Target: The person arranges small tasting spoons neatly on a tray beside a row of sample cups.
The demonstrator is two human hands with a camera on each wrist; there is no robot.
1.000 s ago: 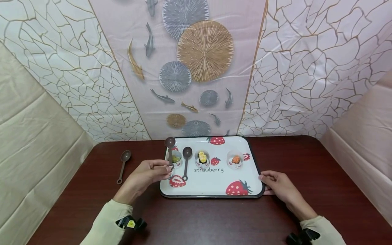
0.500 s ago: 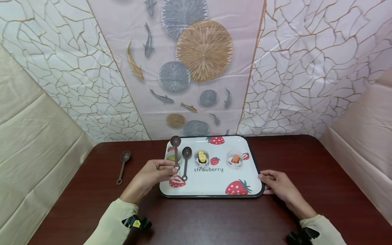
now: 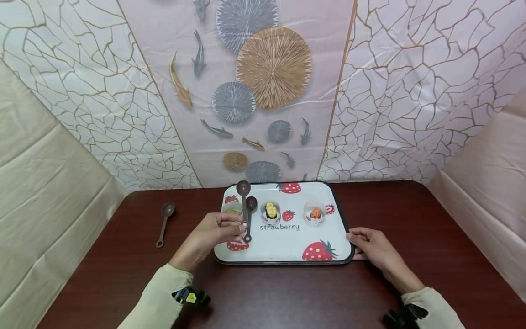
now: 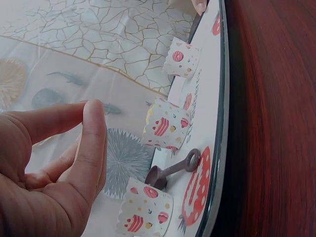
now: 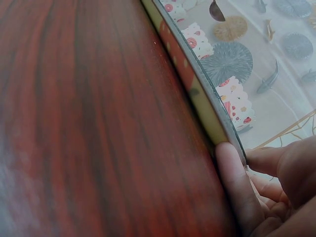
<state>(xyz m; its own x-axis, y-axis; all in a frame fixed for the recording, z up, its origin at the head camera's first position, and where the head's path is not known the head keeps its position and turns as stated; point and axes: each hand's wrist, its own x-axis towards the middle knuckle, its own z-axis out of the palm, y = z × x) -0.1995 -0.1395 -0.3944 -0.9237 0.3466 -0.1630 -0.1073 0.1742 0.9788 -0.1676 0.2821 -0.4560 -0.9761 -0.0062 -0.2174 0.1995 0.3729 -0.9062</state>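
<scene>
My left hand (image 3: 213,237) pinches the handle end of a brown spoon (image 3: 243,188) above the tray's left part. In the left wrist view my thumb and fingertips meet, hiding that spoon. A second brown spoon (image 3: 251,204) lies on the white strawberry tray (image 3: 279,249), between a paper cup with green food (image 3: 234,208) and one with yellow food (image 3: 271,214). A third cup with orange food (image 3: 315,214) stands to the right. My right hand (image 3: 376,251) grips the tray's right edge between thumb and fingers, as the right wrist view shows at its rim (image 5: 212,98).
Another brown spoon (image 3: 166,224) lies on the dark red wooden table (image 3: 102,274), left of the tray. A patterned cloth (image 3: 271,146) hangs behind the table, with beige cloth (image 3: 49,183) along the sides.
My left hand has moved right with its spoon, from over the green-food cup to beside and partly over the spoon lying on the tray. My right hand stays at the tray's edge.
</scene>
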